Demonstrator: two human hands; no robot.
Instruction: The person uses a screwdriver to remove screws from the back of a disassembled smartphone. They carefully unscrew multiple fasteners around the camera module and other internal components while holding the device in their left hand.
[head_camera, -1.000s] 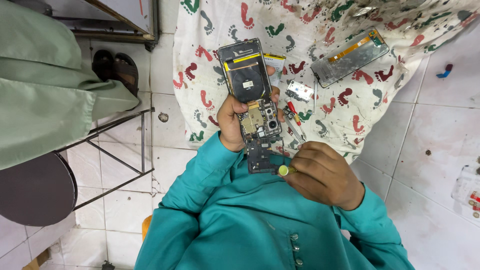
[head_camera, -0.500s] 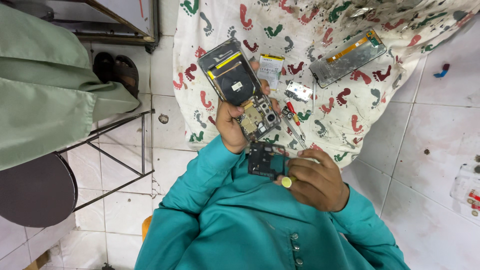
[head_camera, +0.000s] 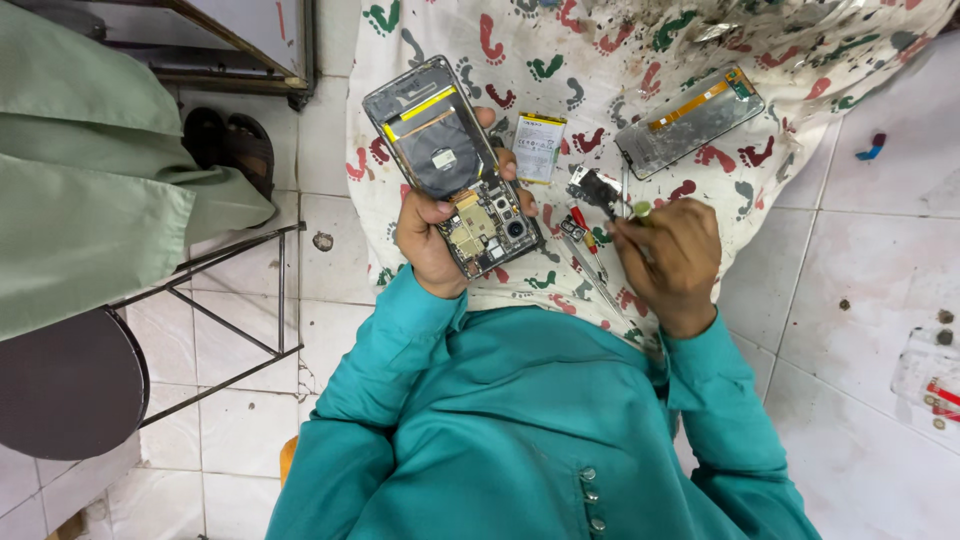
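My left hand (head_camera: 428, 235) grips an opened phone (head_camera: 452, 165) with its back cover off, showing the circuit board, camera modules and a yellow strip. My right hand (head_camera: 668, 262) is closed around a small tool with a yellow-green tip (head_camera: 640, 209), just right of a black phone part (head_camera: 594, 188) lying on the cloth. A small battery (head_camera: 538, 147) lies between the two hands. A detached screen panel (head_camera: 690, 122) rests further up on the right. Red-handled screwdrivers (head_camera: 582, 228) lie below the black part.
A white cloth (head_camera: 800, 60) printed with coloured footprints covers the tiled floor. Another person in a green garment (head_camera: 80, 190) sits at the left beside a metal stool frame (head_camera: 240, 300) and sandals (head_camera: 228, 148). A clear plastic piece (head_camera: 925, 375) lies at the right.
My right hand has moved up and right, away from the phone. The black part it held against the phone now lies on the cloth. The phone has tilted slightly.
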